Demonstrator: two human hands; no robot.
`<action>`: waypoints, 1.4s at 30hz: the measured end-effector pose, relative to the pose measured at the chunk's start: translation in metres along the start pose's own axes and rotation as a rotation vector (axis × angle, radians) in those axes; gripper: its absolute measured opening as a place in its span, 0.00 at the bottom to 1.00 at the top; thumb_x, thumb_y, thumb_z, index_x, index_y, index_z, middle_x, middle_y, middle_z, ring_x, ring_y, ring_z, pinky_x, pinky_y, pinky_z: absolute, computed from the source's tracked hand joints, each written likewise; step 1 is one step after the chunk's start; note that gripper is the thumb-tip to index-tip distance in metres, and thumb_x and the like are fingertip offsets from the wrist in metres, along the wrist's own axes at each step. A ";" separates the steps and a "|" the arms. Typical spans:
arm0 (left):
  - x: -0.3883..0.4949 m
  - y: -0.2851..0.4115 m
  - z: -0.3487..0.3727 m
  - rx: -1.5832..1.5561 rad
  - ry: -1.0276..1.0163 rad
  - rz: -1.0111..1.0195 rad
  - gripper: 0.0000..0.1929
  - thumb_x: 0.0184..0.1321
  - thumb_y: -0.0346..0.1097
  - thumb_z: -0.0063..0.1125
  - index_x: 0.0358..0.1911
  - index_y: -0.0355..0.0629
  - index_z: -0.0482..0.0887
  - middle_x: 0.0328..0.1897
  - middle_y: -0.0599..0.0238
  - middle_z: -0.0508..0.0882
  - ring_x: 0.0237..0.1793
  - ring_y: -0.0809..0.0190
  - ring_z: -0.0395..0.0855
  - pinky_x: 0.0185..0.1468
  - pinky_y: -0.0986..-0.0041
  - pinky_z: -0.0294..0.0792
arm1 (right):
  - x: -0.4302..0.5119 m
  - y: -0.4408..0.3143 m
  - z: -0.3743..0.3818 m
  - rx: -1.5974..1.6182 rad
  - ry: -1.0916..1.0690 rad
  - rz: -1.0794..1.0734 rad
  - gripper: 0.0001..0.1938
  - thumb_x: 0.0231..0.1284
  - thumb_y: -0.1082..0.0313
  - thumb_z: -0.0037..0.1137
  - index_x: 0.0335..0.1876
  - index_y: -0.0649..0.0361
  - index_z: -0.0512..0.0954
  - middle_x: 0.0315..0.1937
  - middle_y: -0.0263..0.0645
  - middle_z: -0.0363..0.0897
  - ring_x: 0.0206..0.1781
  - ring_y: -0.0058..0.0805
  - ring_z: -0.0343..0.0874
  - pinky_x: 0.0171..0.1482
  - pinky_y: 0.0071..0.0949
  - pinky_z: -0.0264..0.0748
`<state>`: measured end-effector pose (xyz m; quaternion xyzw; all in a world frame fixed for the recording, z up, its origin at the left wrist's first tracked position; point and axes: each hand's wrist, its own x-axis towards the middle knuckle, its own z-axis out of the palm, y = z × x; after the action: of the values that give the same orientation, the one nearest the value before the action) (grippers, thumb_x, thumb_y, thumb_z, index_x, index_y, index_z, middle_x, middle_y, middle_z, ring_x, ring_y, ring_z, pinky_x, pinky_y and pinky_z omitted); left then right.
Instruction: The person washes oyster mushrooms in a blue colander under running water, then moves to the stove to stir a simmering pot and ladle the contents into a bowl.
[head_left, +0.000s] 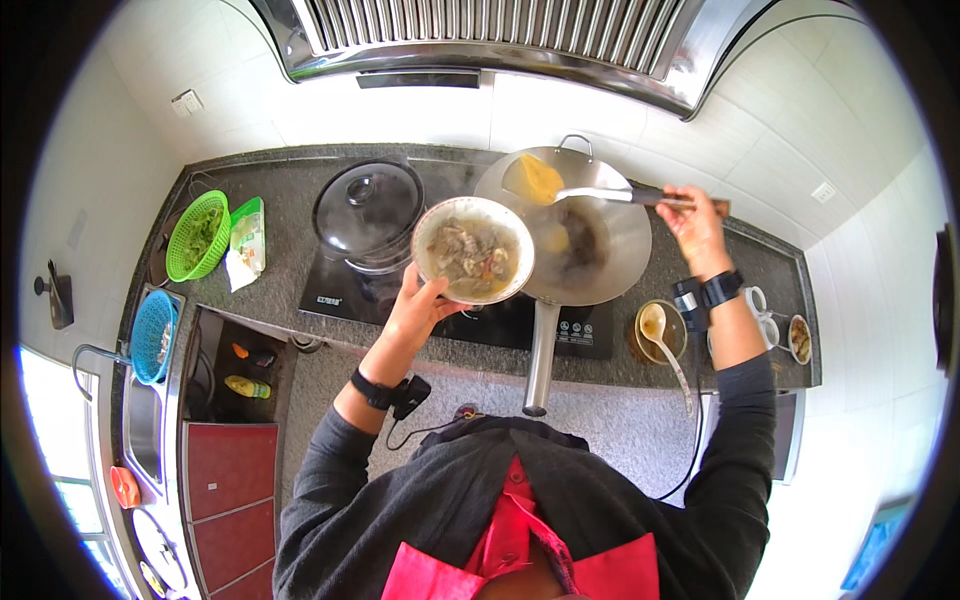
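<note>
My left hand (415, 319) grips the lower left rim of a patterned white bowl (474, 251), held up between a black lidded pot and the wok. Pieces of cooked food in broth fill much of it. My right hand (694, 225) is closed around the dark and wooden handle of a wok spatula (600, 193), whose head looks yellow and hangs over the wok's far left side. Below it, the steel wok (626, 259) has a dark patch in its bottom, blurred by haze. Its long handle (541, 360) points towards me. The bowl hides part of the wok's left rim.
On the black cooktop (585, 349) sits the lidded pot (367, 202). Leftward are a green basket of leaves (199, 236), a package (246, 240) and a blue basket (152, 337) by the sink. A ladle (660, 334) rests across a container at right, near small cups (757, 300) and a food bowl (800, 339).
</note>
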<state>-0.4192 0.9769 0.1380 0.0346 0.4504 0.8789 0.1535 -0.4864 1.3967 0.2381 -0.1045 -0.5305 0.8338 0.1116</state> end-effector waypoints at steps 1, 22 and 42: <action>0.005 -0.004 0.003 -0.001 0.005 -0.011 0.24 0.60 0.29 0.45 0.59 0.46 0.54 0.54 0.54 0.70 0.47 0.55 0.77 0.44 0.63 0.77 | -0.003 -0.017 0.004 -0.036 -0.026 -0.021 0.11 0.54 0.63 0.53 0.33 0.63 0.72 0.37 0.47 0.79 0.32 0.36 0.80 0.36 0.27 0.81; 0.044 -0.043 0.031 -0.147 -0.089 -0.057 0.18 0.60 0.31 0.48 0.53 0.45 0.61 0.55 0.57 0.70 0.49 0.52 0.76 0.45 0.60 0.77 | -0.103 -0.137 0.080 -0.837 -0.017 -0.499 0.19 0.57 0.52 0.54 0.32 0.66 0.75 0.28 0.42 0.79 0.17 0.21 0.75 0.21 0.14 0.71; -0.064 -0.012 -0.037 0.053 0.211 0.081 0.23 0.60 0.33 0.43 0.59 0.46 0.55 0.56 0.56 0.70 0.50 0.57 0.76 0.46 0.66 0.75 | -0.021 0.042 0.074 -0.397 0.115 -0.049 0.21 0.53 0.52 0.58 0.28 0.67 0.73 0.19 0.42 0.76 0.15 0.27 0.77 0.17 0.20 0.74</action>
<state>-0.3631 0.9355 0.1116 -0.0358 0.4854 0.8709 0.0684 -0.4908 1.3092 0.2323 -0.1589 -0.6795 0.7025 0.1394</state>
